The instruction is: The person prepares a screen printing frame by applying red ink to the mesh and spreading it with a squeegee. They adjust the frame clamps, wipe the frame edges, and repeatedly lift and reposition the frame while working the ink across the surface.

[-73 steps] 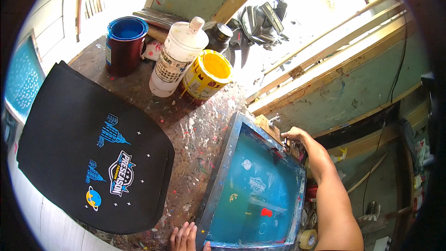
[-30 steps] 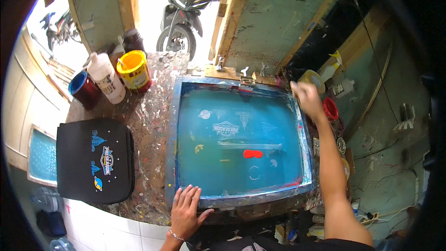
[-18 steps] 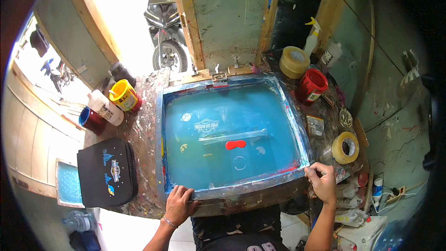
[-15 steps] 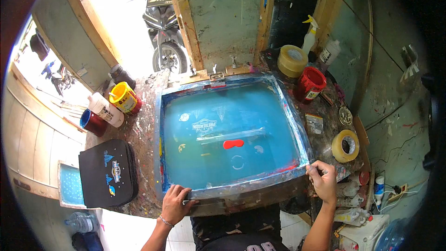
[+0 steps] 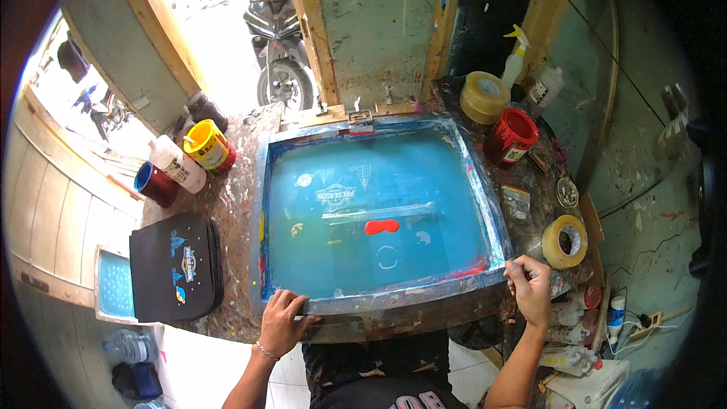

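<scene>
A screen printing frame (image 5: 386,297) lies before me on the paint-stained table, with blue mesh (image 5: 424,182) stretched across it and faint stencil designs showing in it. A blob of red ink (image 5: 382,227) sits on the mesh, right of its middle. My left hand (image 5: 283,323) holds the frame's near edge close to its left corner, fingers curled over the rim and thumb in front. At the near right corner, my right hand (image 5: 528,288) pinches the frame between thumb and bent fingers. Whatever lies beneath the screen is hidden.
Left of the frame lies a stack of black printed pieces (image 5: 178,269). Behind it stand a blue-rimmed pot (image 5: 157,185), a white bottle (image 5: 176,163) and a yellow paint pot (image 5: 208,145). A red pot (image 5: 510,138) and tape rolls (image 5: 564,241) sit on the right. A hinge clamp (image 5: 360,121) meets the far edge.
The whole view has shifted slightly. Both hands stay at the same parts of the frame, and the red ink keeps its place on the mesh.
</scene>
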The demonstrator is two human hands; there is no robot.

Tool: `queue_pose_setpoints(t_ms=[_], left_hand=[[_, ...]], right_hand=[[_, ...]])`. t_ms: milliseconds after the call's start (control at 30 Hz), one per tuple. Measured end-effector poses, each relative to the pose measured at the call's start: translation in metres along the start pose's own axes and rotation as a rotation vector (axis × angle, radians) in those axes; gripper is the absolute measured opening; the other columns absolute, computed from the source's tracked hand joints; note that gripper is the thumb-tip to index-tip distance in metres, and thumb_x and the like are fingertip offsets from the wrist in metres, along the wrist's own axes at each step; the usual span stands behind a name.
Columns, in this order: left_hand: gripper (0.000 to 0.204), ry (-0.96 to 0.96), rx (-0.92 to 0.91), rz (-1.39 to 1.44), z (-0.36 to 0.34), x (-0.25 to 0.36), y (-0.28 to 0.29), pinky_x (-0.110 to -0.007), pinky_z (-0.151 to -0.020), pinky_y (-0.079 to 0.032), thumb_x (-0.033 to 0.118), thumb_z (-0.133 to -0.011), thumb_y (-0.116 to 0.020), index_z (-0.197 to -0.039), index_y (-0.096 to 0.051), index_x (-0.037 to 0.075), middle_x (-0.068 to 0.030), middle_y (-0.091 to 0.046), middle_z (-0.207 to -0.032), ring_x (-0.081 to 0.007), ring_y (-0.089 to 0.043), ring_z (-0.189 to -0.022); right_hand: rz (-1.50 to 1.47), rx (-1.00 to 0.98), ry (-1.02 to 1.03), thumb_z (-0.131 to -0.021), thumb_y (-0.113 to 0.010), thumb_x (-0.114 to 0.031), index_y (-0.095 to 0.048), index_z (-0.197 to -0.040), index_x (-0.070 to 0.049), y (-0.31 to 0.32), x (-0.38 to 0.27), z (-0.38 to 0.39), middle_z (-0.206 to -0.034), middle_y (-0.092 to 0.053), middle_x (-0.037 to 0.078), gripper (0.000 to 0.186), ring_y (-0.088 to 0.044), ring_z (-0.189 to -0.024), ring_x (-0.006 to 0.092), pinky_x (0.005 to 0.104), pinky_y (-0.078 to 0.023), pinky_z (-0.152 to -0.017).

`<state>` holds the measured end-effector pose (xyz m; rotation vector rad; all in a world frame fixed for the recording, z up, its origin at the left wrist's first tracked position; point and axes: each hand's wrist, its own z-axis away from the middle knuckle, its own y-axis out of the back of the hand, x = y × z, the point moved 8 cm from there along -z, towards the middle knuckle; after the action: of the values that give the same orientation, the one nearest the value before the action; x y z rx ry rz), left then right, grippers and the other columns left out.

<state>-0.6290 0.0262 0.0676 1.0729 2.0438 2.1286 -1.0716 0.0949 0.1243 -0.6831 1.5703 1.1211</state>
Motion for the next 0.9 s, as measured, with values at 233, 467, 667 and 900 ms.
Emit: queue_pose_setpoints(t_ms=[233,467,667,900], left_hand=[[0.043,-0.037,0.066,-0.008,0.0,0.003,0.009,-0.042,-0.083,-0.05,0.019,-0.072,-0.086,-0.109,-0.069,0.003,-0.012,-0.061,-0.097,-0.0313,-0.059,-0.093],[0.042,-0.021,0.033,-0.015,-0.001,-0.001,0.006,-0.042,-0.085,-0.049,0.022,-0.077,-0.083,-0.11,-0.068,0.003,-0.0111,-0.062,-0.1,-0.0318,-0.058,-0.096],[0.039,-0.021,0.032,0.01,-0.002,-0.006,-0.009,-0.042,-0.082,-0.05,0.017,-0.071,-0.086,-0.103,-0.07,0.002,-0.0121,-0.062,-0.096,-0.0319,-0.059,-0.092],[0.044,0.032,0.011,0.069,-0.003,-0.008,-0.016,-0.042,-0.088,-0.049,0.012,-0.07,-0.086,-0.109,-0.068,0.002,-0.0122,-0.063,-0.102,-0.0325,-0.059,-0.098]], right_hand=[[-0.011,0.062,-0.018,-0.099,-0.067,-0.026,-0.061,-0.073,-0.002,0.016,0.007,0.001,-0.061,-0.052,-0.004,0.036,-0.046,-0.054,0.0027,0.0223,-0.033,-0.048],[0.036,0.11,-0.027,-0.099,-0.065,-0.024,-0.06,-0.077,-0.004,0.043,0.02,-0.017,-0.065,-0.053,-0.004,0.031,-0.046,-0.056,0.0033,0.0224,-0.035,-0.05],[0.68,0.284,0.127,-0.082,-0.074,-0.007,-0.064,-0.102,-0.001,0.069,0.049,-0.078,-0.098,-0.068,0.017,0.024,-0.066,-0.09,0.0339,0.0403,-0.052,-0.08],[0.855,0.0,-0.01,-0.076,-0.082,-0.02,-0.051,-0.141,-0.005,0.04,0.113,-0.151,-0.136,-0.051,0.025,0.073,-0.05,-0.13,0.042,0.0458,-0.043,-0.11]])
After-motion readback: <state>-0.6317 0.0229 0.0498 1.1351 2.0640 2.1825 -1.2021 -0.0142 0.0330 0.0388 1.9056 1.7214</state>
